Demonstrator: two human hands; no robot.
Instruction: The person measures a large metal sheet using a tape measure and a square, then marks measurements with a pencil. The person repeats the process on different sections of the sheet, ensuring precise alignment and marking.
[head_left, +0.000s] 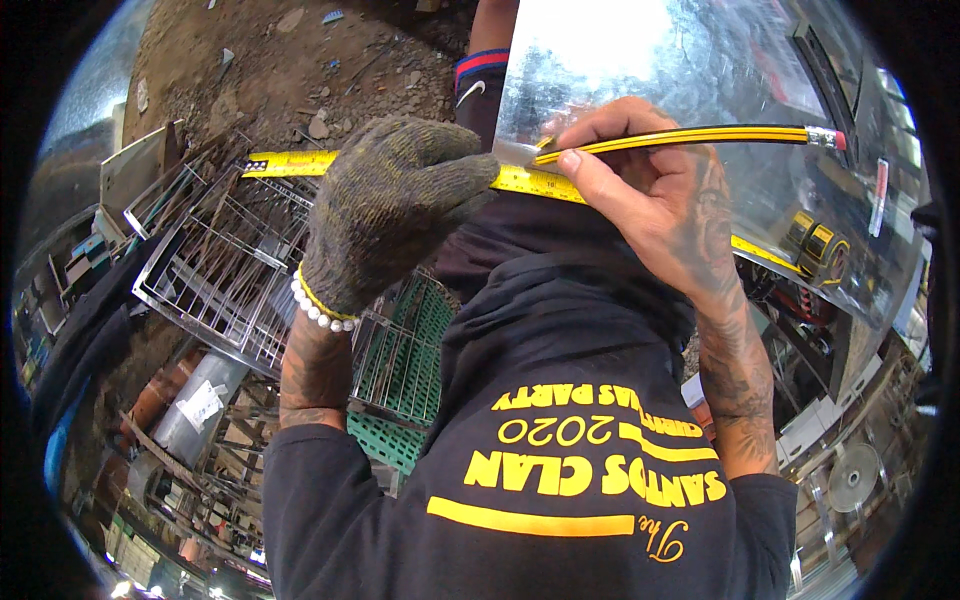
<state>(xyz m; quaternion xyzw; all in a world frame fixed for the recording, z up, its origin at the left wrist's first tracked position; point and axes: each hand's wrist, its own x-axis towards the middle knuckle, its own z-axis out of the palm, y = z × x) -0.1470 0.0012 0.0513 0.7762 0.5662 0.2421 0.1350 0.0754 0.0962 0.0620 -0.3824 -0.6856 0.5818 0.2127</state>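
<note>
My left hand (390,205), in a dark knitted glove with a white bead bracelet at the wrist, is closed on the yellow tape measure blade (290,163). The blade's end sticks out past the glove to the left. Bare, my right hand (665,205) pinches a yellow-and-black striped pencil (725,137) with a pink eraser. The pencil's tip meets the blade's upper edge at the near left edge of a shiny metal sheet (640,75). Behind my right hand the blade runs on to the tape measure's case (822,248), which rests on the sheet.
Wire racks (235,255) and a green perforated crate (395,435) stand low on the left. A metal cylinder (205,400) lies beyond them. Stones and scraps litter the dirt floor (380,60). A dark metal bar (830,75) lies on the sheet's far right.
</note>
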